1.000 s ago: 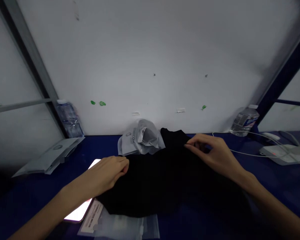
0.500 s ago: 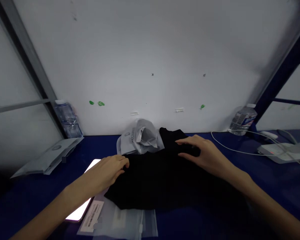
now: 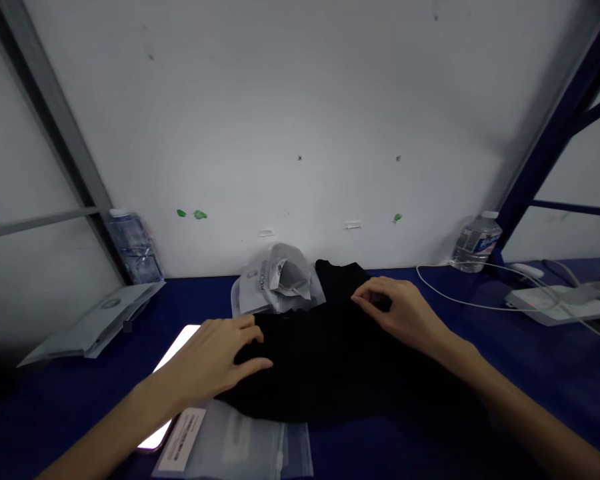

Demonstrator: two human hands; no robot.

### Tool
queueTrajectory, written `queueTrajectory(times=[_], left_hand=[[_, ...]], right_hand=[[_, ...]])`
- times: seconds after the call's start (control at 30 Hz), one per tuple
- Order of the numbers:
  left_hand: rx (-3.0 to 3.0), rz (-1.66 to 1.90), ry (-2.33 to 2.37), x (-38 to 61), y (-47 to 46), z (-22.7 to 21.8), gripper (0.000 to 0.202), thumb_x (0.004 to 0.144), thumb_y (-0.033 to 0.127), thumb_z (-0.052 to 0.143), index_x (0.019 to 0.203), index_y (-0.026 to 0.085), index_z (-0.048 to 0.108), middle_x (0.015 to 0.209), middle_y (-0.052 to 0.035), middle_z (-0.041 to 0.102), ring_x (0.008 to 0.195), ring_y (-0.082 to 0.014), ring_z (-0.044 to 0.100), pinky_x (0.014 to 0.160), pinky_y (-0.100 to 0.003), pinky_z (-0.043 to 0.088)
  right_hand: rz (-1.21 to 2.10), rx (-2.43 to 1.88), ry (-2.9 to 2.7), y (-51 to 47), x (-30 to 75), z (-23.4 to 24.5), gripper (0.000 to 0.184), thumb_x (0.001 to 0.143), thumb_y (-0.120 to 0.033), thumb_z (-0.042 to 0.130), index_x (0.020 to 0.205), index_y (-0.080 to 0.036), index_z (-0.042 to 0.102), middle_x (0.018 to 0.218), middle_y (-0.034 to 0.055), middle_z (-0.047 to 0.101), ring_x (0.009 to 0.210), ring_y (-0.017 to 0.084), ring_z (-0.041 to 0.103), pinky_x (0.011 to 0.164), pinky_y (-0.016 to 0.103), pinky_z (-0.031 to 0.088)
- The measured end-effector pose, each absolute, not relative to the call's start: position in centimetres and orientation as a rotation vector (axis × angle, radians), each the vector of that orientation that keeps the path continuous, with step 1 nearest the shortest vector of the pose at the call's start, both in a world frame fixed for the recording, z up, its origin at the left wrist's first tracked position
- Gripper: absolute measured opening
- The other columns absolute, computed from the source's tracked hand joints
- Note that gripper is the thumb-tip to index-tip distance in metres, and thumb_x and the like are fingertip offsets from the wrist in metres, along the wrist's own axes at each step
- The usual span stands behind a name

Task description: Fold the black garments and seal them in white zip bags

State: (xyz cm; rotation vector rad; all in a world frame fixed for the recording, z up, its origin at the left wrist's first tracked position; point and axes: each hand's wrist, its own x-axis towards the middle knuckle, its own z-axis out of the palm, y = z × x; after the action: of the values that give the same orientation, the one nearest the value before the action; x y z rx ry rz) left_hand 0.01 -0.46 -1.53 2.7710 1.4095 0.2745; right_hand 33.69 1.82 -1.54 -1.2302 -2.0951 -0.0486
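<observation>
A black piece of cloth (image 3: 310,363), maybe a garment, lies spread on the blue table; its dark folds hide its exact shape. My left hand (image 3: 225,353) rests at its left edge, thumb stretched away from the slightly curled fingers. At the upper right of the cloth, my right hand (image 3: 395,307) is closed in a pinch, thumb and fingertips together on the fabric. A translucent zip bag (image 3: 240,443) with a barcode label (image 3: 183,440) lies partly under the cloth's near edge. Beneath my left forearm is a phone (image 3: 180,340) with its screen lit white.
Behind the cloth stand crumpled printed plastic bags (image 3: 255,287). Flat packages (image 3: 100,320) lie at left near a water bottle (image 3: 135,247). Another bottle (image 3: 477,243), a power strip (image 3: 560,303) and a white cable (image 3: 460,300) are at right. A white wall (image 3: 280,120) closes the back.
My right thumb and fingers, apart before, have come together on the cloth. My left hand has opened, its thumb spreading away from the fingers, and has shifted slightly right.
</observation>
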Motion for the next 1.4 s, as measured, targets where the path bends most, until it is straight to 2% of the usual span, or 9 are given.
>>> queueTrajectory(times=[0.23,0.4,0.67,0.8,0.93,1.03,1.17,1.33,1.4], left_hand=[[2.822,0.215,1.229,1.2,0.0,-3.7,0.006,0.086,0.017,0.064,0.083,0.022,0.064,0.085,0.0023,0.067,0.067,-0.0171,0.063,0.056,-0.028,0.035],[2.835,0.433,1.231,-0.3,-0.5,-1.1,0.007,0.091,0.018,0.055,0.086,0.022,0.058,0.084,0.0003,0.064,0.068,-0.0168,0.058,0.06,-0.03,0.039],[2.814,1.198,0.834,-2.9,-2.4,1.3,0.026,0.09,0.017,0.046,0.064,0.023,0.045,0.053,0.003,0.048,0.049,-0.0143,0.045,0.05,-0.03,0.037],[2.823,0.811,1.049,-0.5,-1.7,-0.2,0.005,0.094,0.024,0.055,0.092,0.024,0.06,0.086,-0.0002,0.068,0.065,-0.015,0.059,0.058,-0.027,0.047],[2.79,0.44,1.119,1.2,-1.2,-1.4,0.041,0.094,0.031,0.06,0.133,0.035,0.05,0.131,0.0006,0.062,0.099,-0.0208,0.066,0.079,-0.032,0.055],[2.82,0.372,1.035,1.6,-1.0,-2.1,0.042,0.097,0.026,0.057,0.136,0.038,0.048,0.133,0.0016,0.061,0.111,-0.0221,0.063,0.091,-0.037,0.053],[2.856,0.328,1.016,2.0,-0.8,-2.7,0.025,0.1,0.024,0.05,0.122,0.033,0.059,0.12,0.0,0.064,0.098,-0.0208,0.067,0.084,-0.036,0.055],[2.887,0.357,1.055,2.5,-1.0,-2.9,0.051,0.096,0.02,0.056,0.142,0.035,0.04,0.145,-0.0038,0.048,0.112,-0.0261,0.062,0.088,-0.044,0.054],[2.894,0.324,1.027,2.6,-1.1,-2.9,0.045,0.096,0.019,0.056,0.136,0.035,0.046,0.146,-0.0019,0.048,0.112,-0.026,0.063,0.089,-0.045,0.053]], right_hand=[[-0.054,-1.319,-2.272,2.2,33.3,-2.9,0.017,0.081,-0.022,0.074,0.098,-0.026,0.073,0.093,0.0027,0.072,0.085,0.023,0.066,0.073,0.035,0.053],[-0.045,-1.291,-2.18,2.6,33.8,-2.6,0.01,0.088,-0.021,0.066,0.086,-0.027,0.074,0.084,0.0002,0.072,0.078,0.019,0.066,0.068,0.032,0.051],[0.059,-1.161,-2.055,1.6,33.7,-1.2,0.006,0.087,-0.022,0.063,0.085,-0.023,0.069,0.074,-0.0004,0.068,0.064,0.014,0.061,0.06,0.028,0.047],[0.139,-1.148,-2.202,1.3,33.0,-1.5,0.006,0.085,-0.019,0.063,0.083,-0.023,0.067,0.072,-0.0018,0.067,0.064,0.013,0.06,0.06,0.026,0.045],[0.204,-1.175,-2.245,1.2,32.7,-1.7,0.004,0.085,-0.019,0.064,0.083,-0.023,0.065,0.068,-0.0028,0.063,0.059,0.012,0.056,0.056,0.025,0.042],[0.307,-1.168,-2.224,1.2,32.6,-1.7,0.004,0.085,-0.019,0.063,0.085,-0.023,0.063,0.068,-0.003,0.062,0.056,0.011,0.054,0.053,0.024,0.041],[0.404,-1.146,-2.181,1.2,32.4,-1.9,0.008,0.086,-0.017,0.063,0.091,-0.023,0.063,0.074,-0.0023,0.063,0.059,0.011,0.053,0.054,0.024,0.042],[0.419,-1.138,-2.149,1.2,32.3,-1.9,0.021,0.086,-0.017,0.063,0.105,-0.026,0.067,0.07,-0.0036,0.057,0.059,0.012,0.049,0.054,0.024,0.041],[0.417,-1.115,-2.162,1.1,32.2,-1.9,0.017,0.087,-0.018,0.062,0.1,-0.025,0.069,0.071,-0.0027,0.058,0.059,0.012,0.049,0.054,0.024,0.04]])
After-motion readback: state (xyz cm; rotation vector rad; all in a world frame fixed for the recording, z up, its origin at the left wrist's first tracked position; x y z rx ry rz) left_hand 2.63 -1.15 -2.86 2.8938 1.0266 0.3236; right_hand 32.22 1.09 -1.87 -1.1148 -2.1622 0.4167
